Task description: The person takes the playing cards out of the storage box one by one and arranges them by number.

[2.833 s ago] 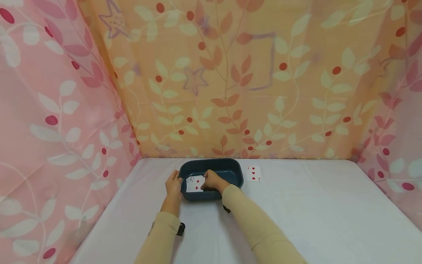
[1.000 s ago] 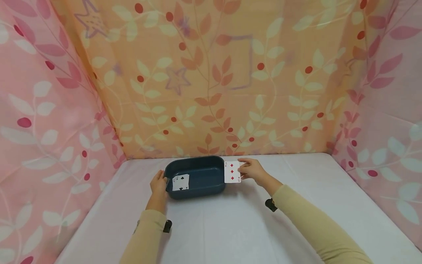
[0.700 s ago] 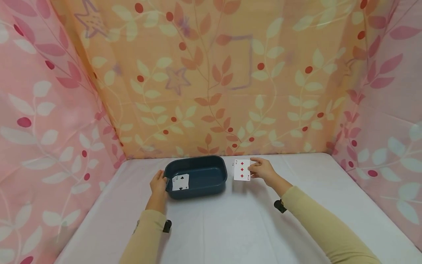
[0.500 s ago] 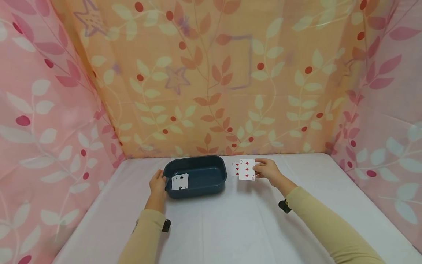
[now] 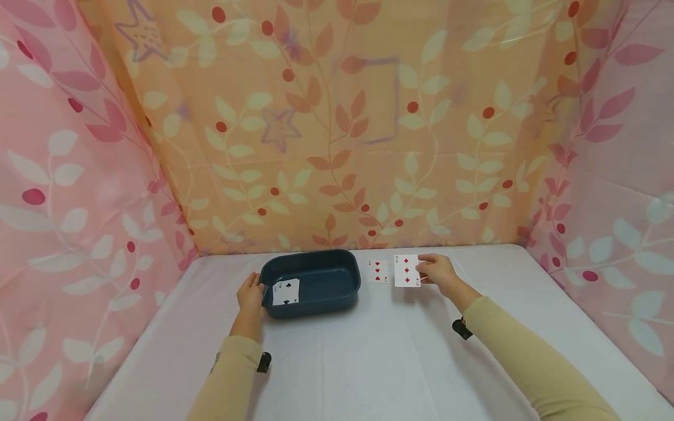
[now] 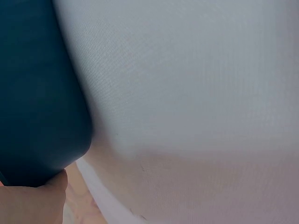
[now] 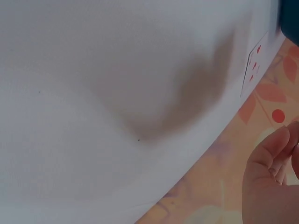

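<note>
A dark blue rectangular basin (image 5: 313, 307) stands near the back of the table; its wall also fills the left of the left wrist view. My left hand (image 5: 250, 297) grips its left end, thumb at the rim. Inside, toward the left, lie playing cards with a clubs card (image 5: 286, 291) on top. My right hand (image 5: 441, 273) pinches a three of diamonds card (image 5: 406, 271) by its right edge, face up above the table. Between this card and the basin, the three of hearts card (image 5: 377, 271) lies face up. The right wrist view shows the right hand (image 7: 271, 172), but not its held card.
The table (image 5: 363, 362) has a white cloth. Behind it hangs an orange leaf-patterned curtain (image 5: 337, 128), with a pink curtain (image 5: 79, 193) on the left and another on the right. Both sleeves carry small black wrist devices (image 5: 463, 328).
My right hand has taken the three of diamonds out of the basin and carried it right, past the three of hearts. A clubs card now shows in the basin. The left hand keeps its grip.
</note>
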`<state>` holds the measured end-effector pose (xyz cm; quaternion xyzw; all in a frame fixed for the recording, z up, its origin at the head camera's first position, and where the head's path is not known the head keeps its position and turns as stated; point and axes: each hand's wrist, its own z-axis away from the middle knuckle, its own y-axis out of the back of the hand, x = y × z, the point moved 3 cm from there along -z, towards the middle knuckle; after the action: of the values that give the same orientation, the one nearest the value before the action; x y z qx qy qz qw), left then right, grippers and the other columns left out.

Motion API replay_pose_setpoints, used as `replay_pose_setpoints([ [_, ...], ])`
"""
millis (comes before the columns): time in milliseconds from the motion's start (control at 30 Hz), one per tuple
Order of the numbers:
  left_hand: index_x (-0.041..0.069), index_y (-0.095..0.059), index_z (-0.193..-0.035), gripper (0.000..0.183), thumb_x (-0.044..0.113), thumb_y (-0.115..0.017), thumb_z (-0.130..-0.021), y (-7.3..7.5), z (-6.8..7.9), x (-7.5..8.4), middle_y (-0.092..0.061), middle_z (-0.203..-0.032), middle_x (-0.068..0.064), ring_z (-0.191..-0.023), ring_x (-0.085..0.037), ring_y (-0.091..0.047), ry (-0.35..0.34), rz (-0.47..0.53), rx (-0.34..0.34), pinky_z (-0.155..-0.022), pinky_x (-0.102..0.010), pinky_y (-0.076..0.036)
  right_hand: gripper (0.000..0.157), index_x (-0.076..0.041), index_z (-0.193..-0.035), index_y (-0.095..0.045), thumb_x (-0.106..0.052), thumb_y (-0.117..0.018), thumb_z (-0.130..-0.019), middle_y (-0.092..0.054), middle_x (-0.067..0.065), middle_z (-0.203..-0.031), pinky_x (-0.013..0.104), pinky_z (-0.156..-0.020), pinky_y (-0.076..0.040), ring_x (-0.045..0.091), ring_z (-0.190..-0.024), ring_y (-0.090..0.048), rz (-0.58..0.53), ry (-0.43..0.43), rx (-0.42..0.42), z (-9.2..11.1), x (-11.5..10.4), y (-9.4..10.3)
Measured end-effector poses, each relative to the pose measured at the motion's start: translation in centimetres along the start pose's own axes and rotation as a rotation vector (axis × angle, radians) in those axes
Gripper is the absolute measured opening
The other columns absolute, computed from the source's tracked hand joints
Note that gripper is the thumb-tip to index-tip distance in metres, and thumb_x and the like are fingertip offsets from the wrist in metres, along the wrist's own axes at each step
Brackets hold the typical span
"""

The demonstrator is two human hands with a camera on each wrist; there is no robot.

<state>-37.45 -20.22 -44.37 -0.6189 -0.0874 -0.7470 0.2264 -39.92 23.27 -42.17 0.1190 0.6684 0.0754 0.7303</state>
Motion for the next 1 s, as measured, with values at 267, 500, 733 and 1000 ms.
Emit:
replay_pose_setpoints([
  [267,0.004,-0.024,-0.153,0.054,-0.006,-0.035,-0.102,0.2,-0.3,-0.2,-0.025,-0.157,-0.011,-0.145,-0.024,-0.02,0.003,0.033,0.003,-0.117,-0.036,-0.016,0.046,0.012,-0.138,-0.043,0.003,-0.049,-0.093,-0.059,0.026,-0.112,0.023,-0.06,-0.053,0.015,-0.074,-0.061,0.011,-0.056,0.033,-0.6,0.7,0.5],
  [500,0.003,-0.024,-0.153,0.054,-0.007,-0.035,-0.101,0.0,-0.1,0.0,-0.025,-0.157,-0.011,-0.145,-0.024,-0.019,-0.004,0.029,-0.001,-0.117,-0.036,-0.016,0.046,0.01,-0.138,-0.044,0.004,-0.048,-0.093,-0.05,0.028,-0.129,0.023,-0.063,-0.054,0.021,-0.084,-0.061,0.015,-0.109,0.067,-1.2,1.3,0.6],
  [733,0.003,-0.024,-0.153,0.053,-0.005,-0.036,-0.102,-0.1,0.0,0.2,-0.024,-0.157,-0.011,-0.146,-0.026,-0.018,-0.014,0.016,0.002,-0.118,-0.037,-0.015,0.046,0.011,-0.137,-0.045,0.005,-0.048,-0.092,-0.049,0.029,-0.131,0.022,-0.061,-0.051,0.021,-0.085,-0.06,0.006,-0.157,0.098,-2.5,2.2,0.5],
  [1000,0.003,-0.023,-0.153,0.054,-0.006,-0.036,-0.101,-0.2,0.1,0.1,-0.023,-0.158,-0.011,-0.146,-0.026,-0.018,-0.01,0.015,-0.002,-0.118,-0.037,-0.015,0.045,0.012,-0.135,-0.046,0.007,-0.049,-0.091,-0.05,0.03,-0.131,0.021,-0.056,-0.048,0.014,-0.076,-0.058,-0.06,-0.199,0.133,-3.3,3.1,0.2],
])
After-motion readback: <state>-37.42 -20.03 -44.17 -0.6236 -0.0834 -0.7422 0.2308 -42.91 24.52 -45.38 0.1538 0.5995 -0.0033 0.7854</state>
